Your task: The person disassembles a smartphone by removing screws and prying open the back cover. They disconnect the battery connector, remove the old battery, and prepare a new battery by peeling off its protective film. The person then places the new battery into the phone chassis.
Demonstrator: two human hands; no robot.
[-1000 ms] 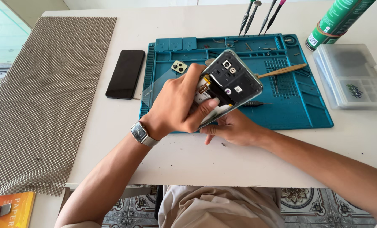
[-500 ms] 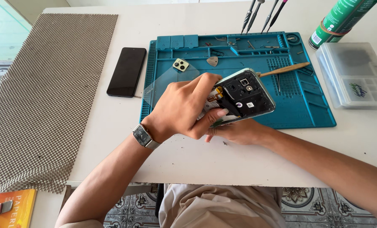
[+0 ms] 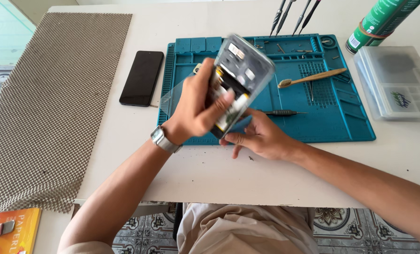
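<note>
While the opened phone (image 3: 240, 80) is up off the blue repair mat (image 3: 342, 127), the left hand (image 3: 196, 106) has it clamped by the lower end, fingers wrapped around the edges and thumb across the exposed innards. It's a bit motion-blurred, so the small parts inside aren't clear, just dark boards, a yellowish strip and a few pale squares. The long axis runs from the left palm up and away to the right, top end tilted toward the far side of the bench (image 3: 219, 174).

Right hand (image 3: 262, 138) sits just under and in front of the phone's lower end, fingers loosely curled, tips near or touching the bottom edge. Can't tell if it's actually pinching anything. So the left hand carries the phone and the right is close below it.

Around them: a dark-handled screwdriver (image 3: 280, 113) lies on the mat just beyond the right hand, a wooden brush (image 3: 313, 77) further back, a second black phone (image 3: 141, 77) face up to the left of the mat, a clear parts box (image 3: 398, 84) and a green spray can (image 3: 379, 23) at the right, plus a grey mesh mat (image 3: 45, 103) far left.
</note>
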